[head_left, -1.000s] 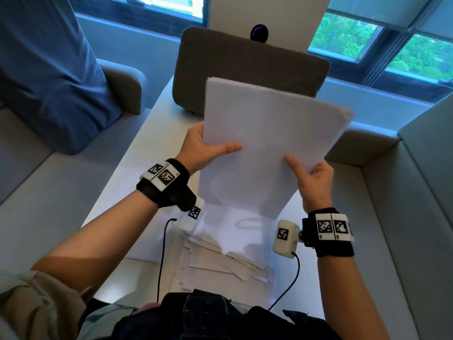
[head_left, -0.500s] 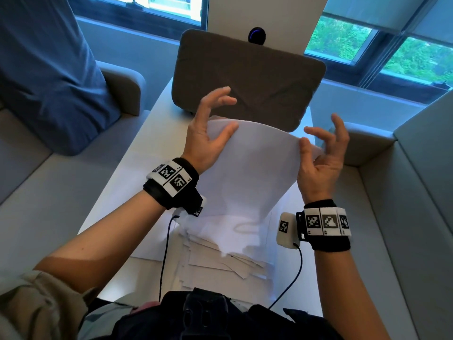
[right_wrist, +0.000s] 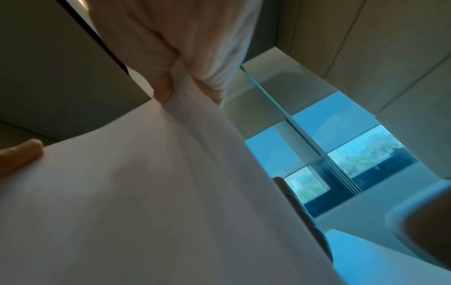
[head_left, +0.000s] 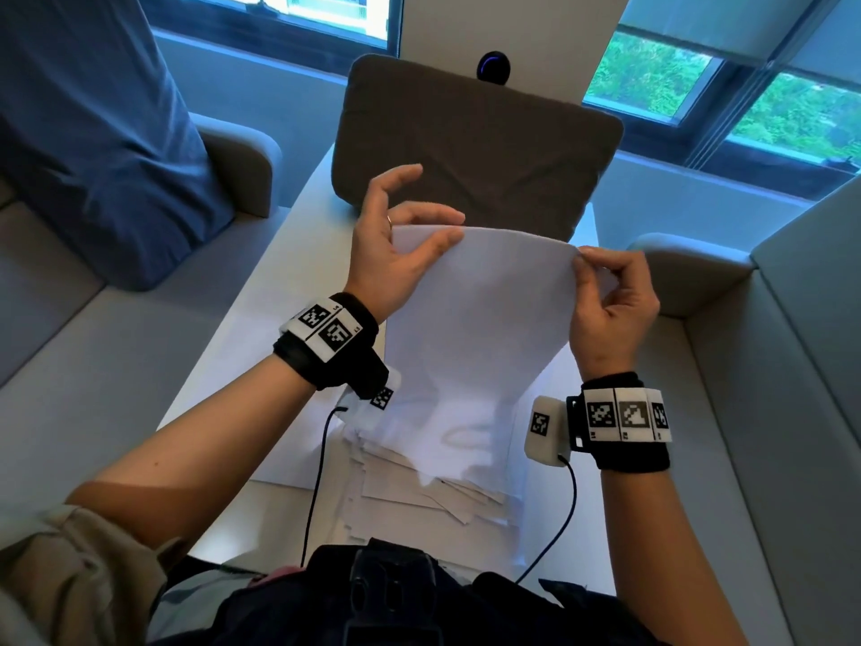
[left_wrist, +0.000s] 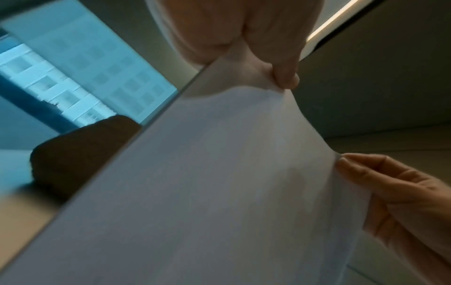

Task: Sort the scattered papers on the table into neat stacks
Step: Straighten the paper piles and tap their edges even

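Now, change: sheaf of papers [head_left: 475,319] sags lower, top edge bowed
Left hand [head_left: 396,254]: thumb pinches top edge
Right hand [head_left: 610,300]: pinches opposite corner
Meaning: squaring likely before stacking

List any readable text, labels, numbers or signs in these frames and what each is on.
None can be read.
Held sheets: blank on the side shown, no print visible.
Papers on the table: no print can be made out.
Left wristband: black-and-white square code markers, plus tiny characters at the tag corners, too small to read.
Right wristband: the same kind of markers, no legible words.
Both wrist views: blurred, no text.
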{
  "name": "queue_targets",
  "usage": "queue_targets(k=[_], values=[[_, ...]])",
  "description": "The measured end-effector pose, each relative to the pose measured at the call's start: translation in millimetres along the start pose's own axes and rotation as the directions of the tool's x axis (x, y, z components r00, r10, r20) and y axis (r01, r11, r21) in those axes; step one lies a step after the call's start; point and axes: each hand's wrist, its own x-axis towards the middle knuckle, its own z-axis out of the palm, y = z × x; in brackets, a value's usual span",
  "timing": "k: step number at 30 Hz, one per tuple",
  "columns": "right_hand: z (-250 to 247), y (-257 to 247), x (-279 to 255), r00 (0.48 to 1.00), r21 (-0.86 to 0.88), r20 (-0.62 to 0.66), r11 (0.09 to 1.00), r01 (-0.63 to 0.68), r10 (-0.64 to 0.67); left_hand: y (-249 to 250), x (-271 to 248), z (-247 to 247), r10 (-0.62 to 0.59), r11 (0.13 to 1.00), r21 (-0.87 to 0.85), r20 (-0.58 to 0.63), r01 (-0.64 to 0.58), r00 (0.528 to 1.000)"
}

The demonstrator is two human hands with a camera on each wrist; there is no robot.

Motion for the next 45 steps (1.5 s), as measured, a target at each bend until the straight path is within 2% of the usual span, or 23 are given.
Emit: queue_targets(k=[3,5,7,9,10,12,15,19,21,23,26,28,31,35,37,40,42,45], values=[[0.4,7.2,-10.1,0.987,-0.022,0.018,0.987,-0.159,0.159,-26.8,-10.3,2.8,-0.189,0.981,-0.058,-0.019,0.188,0.982],[1.9,18.5,-20.4,0.938,0.061,0.05,0.937,-0.345,0.342,-54.1,-23.1,5.2,-0.339,0.94,-0.023,0.001,0.339,0.941],[2.4,35.7,-33.2,0.861,0.055,0.125,0.863,-0.502,0.492,-78.6,-37.0,6.0,-0.422,0.905,0.098,0.079,0.415,0.903],[4.1,57.2,-49.2,0.769,-0.112,0.222,0.799,-0.59,0.599,-93.3,-48.1,4.0,-0.469,0.874,0.224,0.156,0.431,0.869],[5.5,66.8,-58.4,0.706,-0.209,0.273,0.756,-0.62,0.654,-97.9,-51.6,1.9,-0.481,0.863,0.266,0.172,0.43,0.86],[10.2,78.3,-75.4,0.607,-0.323,0.32,0.686,-0.652,0.727,-101.3,-53.0,-3.7,-0.493,0.854,0.29,0.182,0.433,0.851],[23.6,76.1,-85.0,0.584,-0.266,0.274,0.644,-0.717,0.764,-98.0,-47.9,-13.1,-0.471,0.862,0.304,0.188,0.405,0.862],[57.1,54.7,-80.6,0.599,-0.174,0.267,0.65,-0.74,0.754,-98.1,-40.0,-36.1,-0.462,0.838,0.354,0.056,0.415,0.885],[78.0,47.0,-85.7,0.582,-0.198,0.29,0.642,-0.74,0.76,-103.6,-37.2,-55.4,-0.502,0.791,0.413,0.015,0.452,0.865],[99.5,42.5,-96.8,0.521,-0.264,0.364,0.622,-0.737,0.772,-111.7,-37.5,-80.6,-0.571,0.709,0.504,0.0,0.493,0.821],[134.0,35.8,-118.6,0.398,-0.373,0.504,0.609,-0.7,0.766,-127.0,-44.4,-123.0,-0.671,0.561,0.635,-0.027,0.532,0.741],[156.4,29.6,-132.6,0.313,-0.464,0.543,0.589,-0.662,0.779,-139.9,-50.7,-150.7,-0.718,0.467,0.703,-0.053,0.537,0.694],[188.0,29.8,-157.9,0.218,-0.544,0.573,0.566,-0.62,0.79,-159.3,-59.3,-186.8,-0.734,0.384,0.756,-0.098,0.53,0.672],[222.3,59.9,-199.8,0.186,-0.575,0.569,0.55,-0.607,0.801,-181.7,-65.2,-220.6,-0.759,0.306,0.787,-0.138,0.535,0.637],[228.7,32.0,-196.9,0.182,-0.59,0.552,0.535,-0.604,0.814,-191.4,-67.3,-232.5,-0.776,0.264,0.792,-0.164,0.55,0.609],[231.4,16.6,-199.8,0.175,-0.655,0.504,0.506,-0.561,0.846,-202.2,-70.1,-243.4,-0.793,0.249,0.793,-0.163,0.556,0.587],[230.5,14.7,-202.4,0.178,-0.695,0.475,0.492,-0.524,0.862,-205.4,-72.0,-246.3,-0.782,0.268,0.806,-0.137,0.527,0.608],[229.4,14.4,-204.0,0.22,-0.728,0.441,0.49,-0.48,0.87,-210.5,-73.7,-248.7,-0.758,0.302,0.815,-0.109,0.495,0.643]])
